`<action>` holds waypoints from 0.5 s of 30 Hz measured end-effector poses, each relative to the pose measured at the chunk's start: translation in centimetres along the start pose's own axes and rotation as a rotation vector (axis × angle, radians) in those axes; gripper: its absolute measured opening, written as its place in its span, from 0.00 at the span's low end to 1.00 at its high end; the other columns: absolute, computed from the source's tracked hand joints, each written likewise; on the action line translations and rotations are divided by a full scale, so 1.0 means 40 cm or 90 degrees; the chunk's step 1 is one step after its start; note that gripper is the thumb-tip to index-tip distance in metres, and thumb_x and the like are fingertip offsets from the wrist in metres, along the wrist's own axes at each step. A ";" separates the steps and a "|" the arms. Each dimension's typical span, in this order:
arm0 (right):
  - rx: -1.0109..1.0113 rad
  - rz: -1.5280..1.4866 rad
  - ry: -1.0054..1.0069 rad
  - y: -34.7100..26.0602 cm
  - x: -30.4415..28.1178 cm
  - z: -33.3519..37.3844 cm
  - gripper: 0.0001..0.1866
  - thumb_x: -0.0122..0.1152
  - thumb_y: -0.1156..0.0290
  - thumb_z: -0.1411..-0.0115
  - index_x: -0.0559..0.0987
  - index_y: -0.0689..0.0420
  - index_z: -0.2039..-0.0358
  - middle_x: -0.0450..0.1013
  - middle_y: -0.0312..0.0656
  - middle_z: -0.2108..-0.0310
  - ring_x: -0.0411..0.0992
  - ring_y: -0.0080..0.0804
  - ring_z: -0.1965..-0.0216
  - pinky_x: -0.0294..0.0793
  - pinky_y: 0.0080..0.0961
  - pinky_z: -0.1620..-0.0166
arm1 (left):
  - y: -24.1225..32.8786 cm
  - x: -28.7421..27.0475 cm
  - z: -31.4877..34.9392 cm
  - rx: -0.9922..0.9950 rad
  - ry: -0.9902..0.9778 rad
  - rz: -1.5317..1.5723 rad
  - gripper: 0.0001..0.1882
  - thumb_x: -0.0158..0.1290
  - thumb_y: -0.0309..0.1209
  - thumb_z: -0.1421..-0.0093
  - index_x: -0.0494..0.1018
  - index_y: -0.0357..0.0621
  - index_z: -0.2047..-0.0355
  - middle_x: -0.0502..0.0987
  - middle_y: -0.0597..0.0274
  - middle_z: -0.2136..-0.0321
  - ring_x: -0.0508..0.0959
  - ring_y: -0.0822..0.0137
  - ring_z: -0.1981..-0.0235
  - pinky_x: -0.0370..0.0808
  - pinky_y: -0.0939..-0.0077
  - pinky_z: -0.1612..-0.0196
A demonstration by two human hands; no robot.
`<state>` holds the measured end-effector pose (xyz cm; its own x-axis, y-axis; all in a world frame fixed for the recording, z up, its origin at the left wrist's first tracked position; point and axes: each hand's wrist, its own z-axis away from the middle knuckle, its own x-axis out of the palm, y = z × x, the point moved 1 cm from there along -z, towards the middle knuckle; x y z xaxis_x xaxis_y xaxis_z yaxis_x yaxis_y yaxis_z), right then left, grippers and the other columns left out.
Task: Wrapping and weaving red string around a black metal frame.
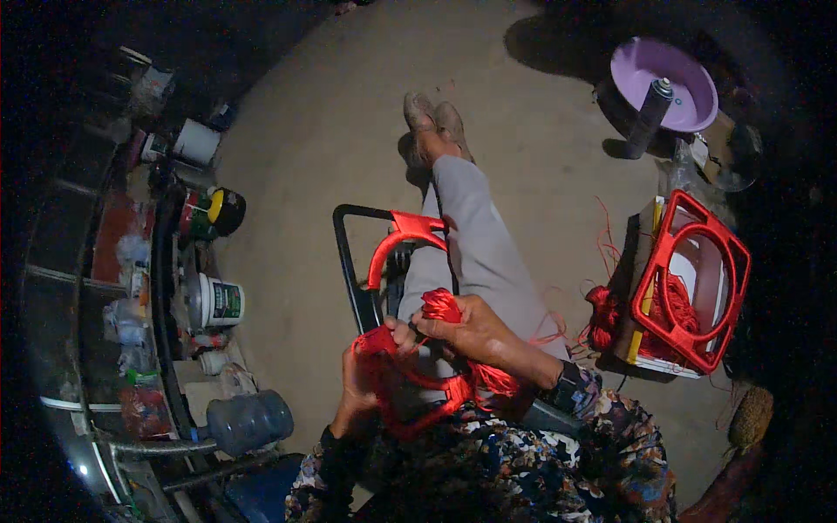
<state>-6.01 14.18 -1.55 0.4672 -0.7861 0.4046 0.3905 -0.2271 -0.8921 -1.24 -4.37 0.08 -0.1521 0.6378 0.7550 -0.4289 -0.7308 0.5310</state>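
Observation:
A square black frame [343,248] with a round inner opening lies tilted over my lap. Shiny red cord covers part of its near and far sides, while its left side shows bare black. My left hand [355,388] grips the near left corner, with its fingers partly hidden behind the wrapping. Closed round a small bundle of red cord [442,306], my right hand [479,331] is just above the frame's near side. Its fingertips almost meet those of the left hand. More loose red strands [493,381] hang below the right wrist.
To the right, a fully red frame [737,261] rests on an open box [649,218] holding red cord. A red cord heap [602,315] lies beside it. Farther off are a purple basin [706,87] and a spray can [649,118]. Buckets and a water jug [253,423] line the left.

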 end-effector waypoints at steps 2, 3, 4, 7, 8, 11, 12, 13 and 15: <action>-0.011 -0.009 0.020 -0.010 0.001 0.007 0.11 0.57 0.62 0.39 0.75 0.57 0.71 0.71 0.30 0.81 0.65 0.16 0.81 0.66 0.18 0.78 | -0.010 0.006 -0.014 -0.008 -0.070 0.023 0.15 0.48 0.40 0.41 0.68 0.42 0.62 0.65 0.62 0.71 0.64 0.66 0.71 0.63 0.73 0.63; -0.010 -0.005 0.056 -0.020 -0.001 0.015 0.11 0.58 0.63 0.39 0.75 0.57 0.71 0.71 0.30 0.80 0.65 0.16 0.81 0.66 0.18 0.78 | -0.015 0.009 -0.020 -0.019 -0.071 0.008 0.15 0.49 0.40 0.41 0.68 0.42 0.62 0.65 0.63 0.71 0.64 0.66 0.71 0.63 0.73 0.63; -0.015 0.004 0.085 -0.034 -0.004 0.024 0.11 0.58 0.63 0.39 0.75 0.57 0.71 0.72 0.31 0.80 0.65 0.16 0.80 0.66 0.19 0.77 | -0.019 0.012 -0.026 -0.028 -0.073 -0.006 0.15 0.49 0.40 0.41 0.68 0.42 0.61 0.65 0.63 0.71 0.64 0.66 0.71 0.63 0.73 0.64; -0.088 0.002 0.160 -0.095 -0.011 0.064 0.10 0.60 0.64 0.39 0.75 0.58 0.71 0.72 0.30 0.79 0.66 0.16 0.78 0.67 0.19 0.76 | -0.038 0.041 -0.040 -0.055 -0.104 -0.008 0.15 0.41 0.39 0.38 0.67 0.42 0.57 0.66 0.62 0.71 0.66 0.65 0.70 0.65 0.72 0.64; -0.125 0.021 0.187 -0.118 -0.011 0.080 0.10 0.60 0.65 0.40 0.75 0.59 0.71 0.73 0.30 0.79 0.66 0.16 0.78 0.68 0.19 0.75 | -0.046 0.057 -0.042 -0.062 -0.118 -0.002 0.16 0.37 0.38 0.37 0.66 0.42 0.55 0.67 0.62 0.70 0.67 0.64 0.70 0.66 0.71 0.64; -0.164 0.255 0.213 -0.185 -0.007 0.124 0.11 0.63 0.65 0.42 0.74 0.60 0.71 0.70 0.41 0.81 0.66 0.19 0.80 0.67 0.25 0.76 | -0.061 0.113 -0.052 -0.135 -0.117 0.009 0.16 0.38 0.37 0.35 0.68 0.41 0.54 0.73 0.59 0.66 0.72 0.62 0.64 0.69 0.70 0.59; -0.158 0.361 0.205 -0.206 -0.008 0.138 0.11 0.63 0.65 0.42 0.74 0.60 0.71 0.70 0.44 0.82 0.66 0.21 0.80 0.67 0.26 0.76 | -0.075 0.129 -0.056 -0.122 -0.047 -0.013 0.16 0.42 0.37 0.38 0.69 0.40 0.55 0.74 0.57 0.65 0.73 0.61 0.63 0.70 0.67 0.57; -0.201 0.382 0.212 -0.220 0.003 0.144 0.13 0.63 0.66 0.42 0.70 0.59 0.76 0.65 0.31 0.84 0.61 0.22 0.83 0.58 0.23 0.78 | -0.098 0.146 -0.061 -0.079 -0.017 -0.015 0.16 0.45 0.37 0.40 0.70 0.40 0.56 0.76 0.56 0.64 0.75 0.61 0.62 0.71 0.64 0.55; -0.273 0.544 0.238 -0.249 0.011 0.162 0.12 0.65 0.68 0.46 0.71 0.59 0.74 0.67 0.41 0.84 0.65 0.38 0.83 0.60 0.27 0.78 | -0.119 0.162 -0.072 -0.050 0.002 0.008 0.16 0.49 0.36 0.42 0.72 0.38 0.59 0.78 0.57 0.63 0.76 0.60 0.60 0.72 0.63 0.53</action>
<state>-4.54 19.83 8.80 0.1502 -0.8935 -0.4232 -0.3075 0.3647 -0.8789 -2.73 3.96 1.34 -0.1607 0.6301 0.7597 -0.4950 -0.7174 0.4902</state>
